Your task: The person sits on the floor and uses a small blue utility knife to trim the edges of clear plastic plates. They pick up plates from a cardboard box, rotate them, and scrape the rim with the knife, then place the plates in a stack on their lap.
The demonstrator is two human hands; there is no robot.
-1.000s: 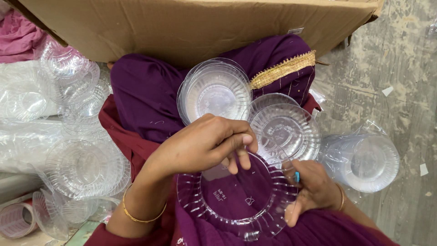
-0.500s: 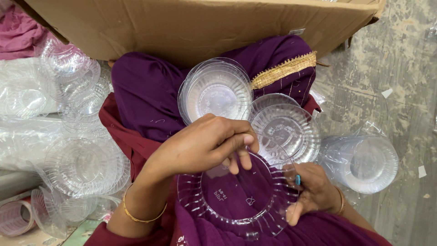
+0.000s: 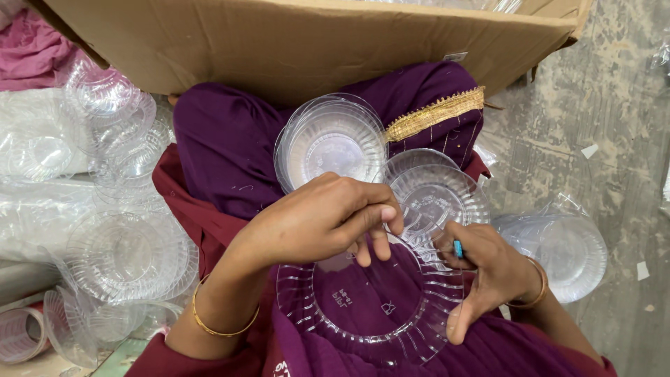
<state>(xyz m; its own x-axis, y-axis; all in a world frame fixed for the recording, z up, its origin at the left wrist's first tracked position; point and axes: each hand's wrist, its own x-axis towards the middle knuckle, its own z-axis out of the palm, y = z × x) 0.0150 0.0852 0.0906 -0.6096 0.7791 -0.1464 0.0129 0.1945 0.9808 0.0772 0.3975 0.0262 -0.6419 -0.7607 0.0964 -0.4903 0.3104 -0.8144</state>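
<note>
Two hands work a clear ribbed plastic plate (image 3: 373,307) resting on a purple-clad lap (image 3: 230,153). Left hand (image 3: 317,220) pinches the plate's far rim with curled fingers; right hand (image 3: 488,272) grips its right edge. Beyond the plate lie two more clear plates (image 3: 335,143), with a cardboard box (image 3: 279,42) behind them.

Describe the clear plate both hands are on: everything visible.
The plate is round, clear, thin plastic by its look, with a ribbed rim and a flat centre bearing small embossed marks. It lies about flat on the purple-clothed lap. The left hand rests fingertips on its upper rim; the right hand holds its right edge.
</note>
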